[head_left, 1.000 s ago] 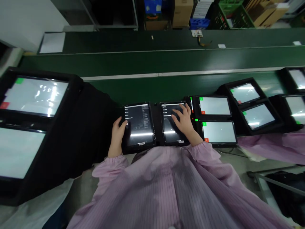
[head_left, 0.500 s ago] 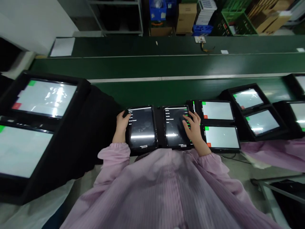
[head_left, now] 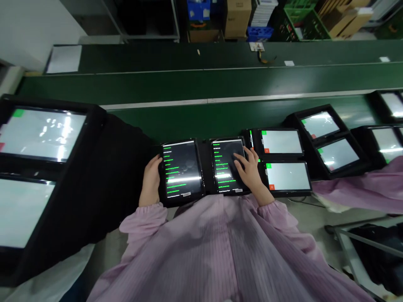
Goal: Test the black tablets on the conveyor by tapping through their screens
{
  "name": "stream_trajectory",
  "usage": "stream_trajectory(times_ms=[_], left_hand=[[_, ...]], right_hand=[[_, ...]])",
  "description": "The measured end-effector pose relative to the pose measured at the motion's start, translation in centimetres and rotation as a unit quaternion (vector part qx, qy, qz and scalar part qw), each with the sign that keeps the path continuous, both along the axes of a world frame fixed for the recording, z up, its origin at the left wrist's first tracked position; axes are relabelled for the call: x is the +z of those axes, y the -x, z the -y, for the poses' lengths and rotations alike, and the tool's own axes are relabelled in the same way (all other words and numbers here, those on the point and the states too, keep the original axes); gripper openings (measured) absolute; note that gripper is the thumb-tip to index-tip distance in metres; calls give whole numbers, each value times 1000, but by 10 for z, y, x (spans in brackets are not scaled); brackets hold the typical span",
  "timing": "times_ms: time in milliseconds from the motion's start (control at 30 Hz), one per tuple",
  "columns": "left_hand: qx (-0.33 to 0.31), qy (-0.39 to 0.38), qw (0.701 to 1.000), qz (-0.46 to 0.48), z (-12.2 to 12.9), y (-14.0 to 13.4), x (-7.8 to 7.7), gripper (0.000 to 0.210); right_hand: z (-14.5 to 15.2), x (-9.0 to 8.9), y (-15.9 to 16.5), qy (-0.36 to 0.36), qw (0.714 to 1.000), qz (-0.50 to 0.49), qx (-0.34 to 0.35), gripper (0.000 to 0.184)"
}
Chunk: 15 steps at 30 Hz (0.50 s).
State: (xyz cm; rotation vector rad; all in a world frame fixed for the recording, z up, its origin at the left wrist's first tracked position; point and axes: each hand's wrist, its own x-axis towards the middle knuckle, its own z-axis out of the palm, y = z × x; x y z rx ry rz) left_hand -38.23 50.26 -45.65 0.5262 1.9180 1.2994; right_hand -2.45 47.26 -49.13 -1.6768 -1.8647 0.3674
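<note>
A worker in a pink striped smock bends over two dark-screened tablets lying side by side at the near edge of a green worktop. The left hand rests against the left edge of the left tablet, its fingers curled loosely round the frame, thumb near the screen's border. The right hand lies flat and spread on the right tablet, fingers apart, the fingertips touching the glass beside a column of green menu text. Both screens show green lines of text on black.

Just to the right, two tablets with white screens sit stacked one behind the other, each marked with a small green and a red square; further white-lit pairs run on towards the right edge. Larger white screens in black holders stand to the left. Beyond the worktop runs a green conveyor belt, with a white sheet of paper on its far side. Cardboard boxes and crates line the background. Another person's pink sleeve enters from the right.
</note>
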Motion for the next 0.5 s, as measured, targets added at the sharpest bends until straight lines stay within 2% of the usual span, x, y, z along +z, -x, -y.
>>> stream_trajectory(times_ms=[200, 367, 500], left_hand=[[-10, 11, 1000, 2, 4, 0, 0, 26], [-29, 31, 999, -17, 0, -3, 1, 39], [-38, 52, 997, -30, 8, 1, 7, 34]], right_hand=[[-3, 2, -4, 7, 999, -37, -4, 47], [5, 1, -19, 69, 989, -115, -69, 55], [17, -3, -30, 118, 976, -143, -114, 61]])
